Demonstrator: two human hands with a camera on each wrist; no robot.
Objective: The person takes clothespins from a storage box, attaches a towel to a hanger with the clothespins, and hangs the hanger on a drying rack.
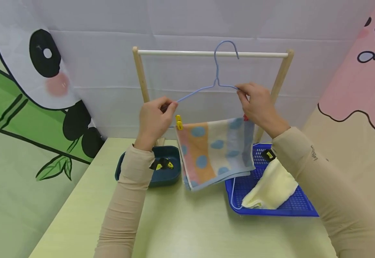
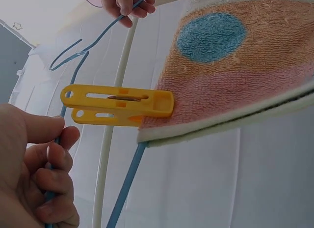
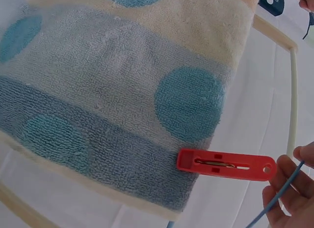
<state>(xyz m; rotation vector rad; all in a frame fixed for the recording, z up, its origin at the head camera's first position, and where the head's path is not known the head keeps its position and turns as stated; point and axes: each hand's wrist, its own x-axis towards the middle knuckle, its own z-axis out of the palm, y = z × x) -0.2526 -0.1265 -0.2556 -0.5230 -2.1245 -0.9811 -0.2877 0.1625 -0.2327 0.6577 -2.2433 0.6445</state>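
A blue wire hanger (image 1: 217, 68) is held up between both hands, its hook in front of the rack's white bar. My left hand (image 1: 156, 120) pinches the hanger's left shoulder; my right hand (image 1: 256, 104) pinches the right shoulder. From the hanger hangs a folded towel (image 1: 214, 150) with coloured stripes and blue dots. A yellow clothespin (image 2: 117, 105) clamps its left corner, and a red clothespin (image 3: 225, 164) clamps the right one. In the left wrist view, the left fingers (image 2: 59, 181) curl round the wire. Whether the hook touches the bar I cannot tell.
Behind the hanger stands a wooden rack with a white bar (image 1: 181, 53). A dark teal bin (image 1: 165, 181) with several clothespins (image 1: 163, 164) is at left. The blue basket (image 1: 271, 212) at right holds a pale yellow cloth (image 1: 271, 188) and a black-and-yellow item (image 1: 268, 155).
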